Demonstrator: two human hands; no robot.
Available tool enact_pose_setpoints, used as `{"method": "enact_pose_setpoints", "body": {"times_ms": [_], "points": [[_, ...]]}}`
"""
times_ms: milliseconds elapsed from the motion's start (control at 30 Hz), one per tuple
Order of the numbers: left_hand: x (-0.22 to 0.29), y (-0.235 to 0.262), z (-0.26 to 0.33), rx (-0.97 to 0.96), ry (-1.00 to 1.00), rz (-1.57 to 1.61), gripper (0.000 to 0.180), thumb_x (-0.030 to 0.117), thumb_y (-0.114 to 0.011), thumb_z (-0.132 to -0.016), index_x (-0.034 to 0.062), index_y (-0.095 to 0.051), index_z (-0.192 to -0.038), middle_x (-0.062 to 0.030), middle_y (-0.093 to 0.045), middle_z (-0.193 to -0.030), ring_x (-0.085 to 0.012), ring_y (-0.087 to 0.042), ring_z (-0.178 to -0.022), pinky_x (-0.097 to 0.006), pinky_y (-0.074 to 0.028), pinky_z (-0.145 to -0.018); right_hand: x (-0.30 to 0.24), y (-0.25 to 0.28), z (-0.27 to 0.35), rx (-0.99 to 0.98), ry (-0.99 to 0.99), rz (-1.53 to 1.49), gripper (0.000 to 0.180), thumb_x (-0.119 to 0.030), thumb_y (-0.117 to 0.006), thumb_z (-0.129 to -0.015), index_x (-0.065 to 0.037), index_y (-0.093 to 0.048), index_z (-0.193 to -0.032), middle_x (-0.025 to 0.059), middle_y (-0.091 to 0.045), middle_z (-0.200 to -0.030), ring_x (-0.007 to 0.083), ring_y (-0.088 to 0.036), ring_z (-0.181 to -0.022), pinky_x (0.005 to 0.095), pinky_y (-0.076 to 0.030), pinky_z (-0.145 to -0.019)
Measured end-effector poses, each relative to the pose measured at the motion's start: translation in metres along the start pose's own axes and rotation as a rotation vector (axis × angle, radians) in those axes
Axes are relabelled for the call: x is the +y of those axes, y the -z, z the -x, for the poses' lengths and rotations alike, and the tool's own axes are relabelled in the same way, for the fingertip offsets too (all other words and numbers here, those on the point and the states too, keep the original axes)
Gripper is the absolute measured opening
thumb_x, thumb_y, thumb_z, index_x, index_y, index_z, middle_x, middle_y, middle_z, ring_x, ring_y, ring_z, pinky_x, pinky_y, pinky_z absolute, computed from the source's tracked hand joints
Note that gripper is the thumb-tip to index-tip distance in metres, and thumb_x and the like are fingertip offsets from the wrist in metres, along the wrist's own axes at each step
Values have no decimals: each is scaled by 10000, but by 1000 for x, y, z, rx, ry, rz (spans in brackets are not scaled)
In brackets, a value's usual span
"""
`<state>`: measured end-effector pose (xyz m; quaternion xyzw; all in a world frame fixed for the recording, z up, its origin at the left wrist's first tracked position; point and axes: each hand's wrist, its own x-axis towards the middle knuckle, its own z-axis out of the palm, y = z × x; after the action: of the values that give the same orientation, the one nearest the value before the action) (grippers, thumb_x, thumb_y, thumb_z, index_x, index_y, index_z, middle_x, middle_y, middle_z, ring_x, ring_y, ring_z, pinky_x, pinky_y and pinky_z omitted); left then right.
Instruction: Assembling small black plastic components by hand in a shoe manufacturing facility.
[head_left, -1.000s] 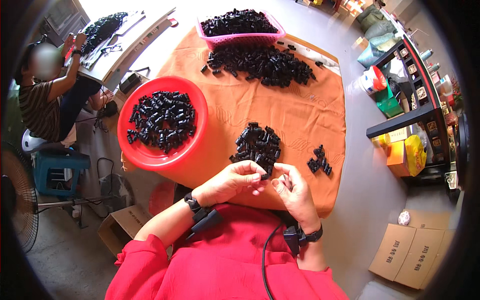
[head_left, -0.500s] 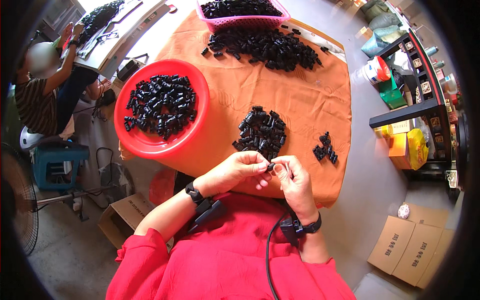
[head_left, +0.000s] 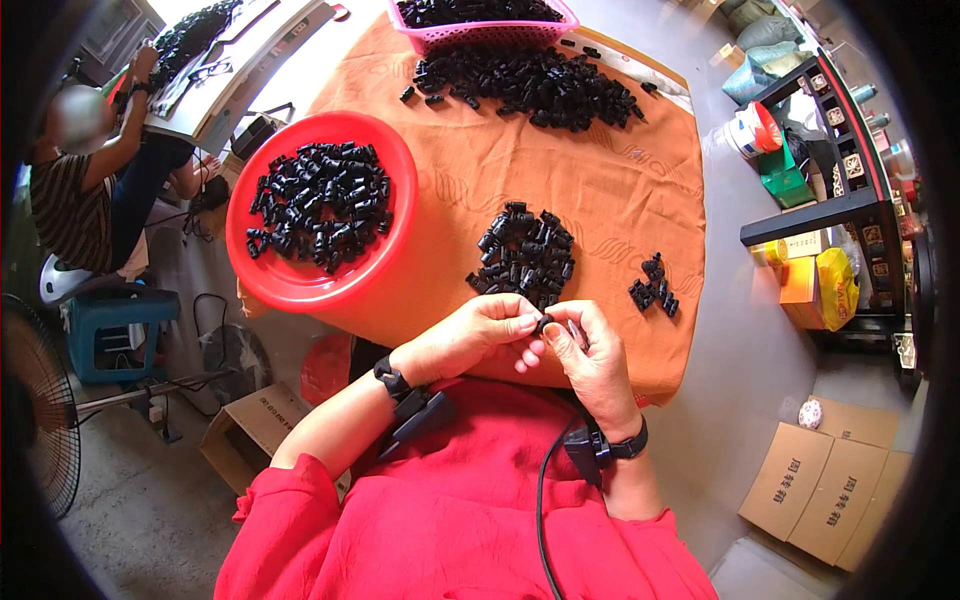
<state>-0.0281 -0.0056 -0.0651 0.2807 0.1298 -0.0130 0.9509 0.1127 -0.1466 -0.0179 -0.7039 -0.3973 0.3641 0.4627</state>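
Close to my body, over the table's near edge, my two hands meet at a small black plastic fitting (head_left: 544, 323). My left hand (head_left: 478, 336) pinches it between thumb and forefinger, the other fingers curled. From the other side my right hand (head_left: 594, 358) grips it with thumb and forefinger; a slim greyish sliver shows between those fingers, too small to make out. Just beyond my hands lies a pile of black fittings (head_left: 523, 255). A smaller cluster of fittings (head_left: 654, 288) rests to the right. On the left, a red round tray (head_left: 400, 225) holds many more.
An orange cloth (head_left: 620, 190) covers the table. At its far side a large heap of fittings (head_left: 530, 85) lies before a pink basket (head_left: 480, 38). A fan (head_left: 40, 410) and blue stool (head_left: 120, 335) stand left, near a seated person (head_left: 85, 190). Cardboard boxes (head_left: 825, 495) lie right.
My right thumb and forefinger have shifted slightly around the fitting, and the greyish sliver now shows between them. Both hands stay together in nearly the same place. The view has tilted a little.
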Motion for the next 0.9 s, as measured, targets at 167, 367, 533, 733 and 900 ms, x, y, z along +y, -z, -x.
{"method": "enact_pose_setpoints", "body": {"times_ms": [167, 367, 533, 733, 900], "points": [[-2, -3, -1, 33, -61, -46, 183, 201, -524, -1030, 28, -565, -1069, -61, -657, -975, -125, -650, -846, -271, -555, -776, -2, -5, -4, 87, 82, -54, 94, -68, -644, -944, -42, -620, -1031, -12, -557, -743, 65, -465, -653, 249, -425, -593], [-3, -2, -2, 42, -70, -82, 169, 190, -559, -1013, 35, -567, -1080, -56, -650, -984, -127, -645, -868, -278, -551, -794, -3, -2, -4, 98, 109, 95, 99, -50, -646, -930, -33, -629, -1026, 21, -570, -766, 93, -480, -647, 260, -433, -589], [-5, 1, -3, 18, -96, -101, 158, 172, -597, -992, 45, -573, -1084, -48, -646, -999, -128, -639, -879, -285, -547, -809, -10, 1, -4, 96, 123, 129, 109, -47, -654, -919, -24, -633, -1024, 43, -582, -789, 111, -489, -651, 269, -436, -595], [-4, -2, -1, 7, -126, -121, 154, 140, -632, -967, 47, -580, -1079, -33, -640, -988, -114, -629, -853, -265, -532, -799, -10, 4, -3, 64, 137, 157, 104, -53, -658, -919, -22, -634, -1015, 52, -595, -811, 116, -497, -671, 273, -439, -612], [-6, -1, 1, 19, -137, -133, 191, 152, -671, -942, 52, -585, -1079, -22, -638, -924, -107, -615, -826, -262, -513, -789, -6, 2, -3, 71, 117, 117, 101, -43, -647, -923, -20, -641, -1022, 41, -604, -818, 108, -497, -675, 270, -440, -615]]}}
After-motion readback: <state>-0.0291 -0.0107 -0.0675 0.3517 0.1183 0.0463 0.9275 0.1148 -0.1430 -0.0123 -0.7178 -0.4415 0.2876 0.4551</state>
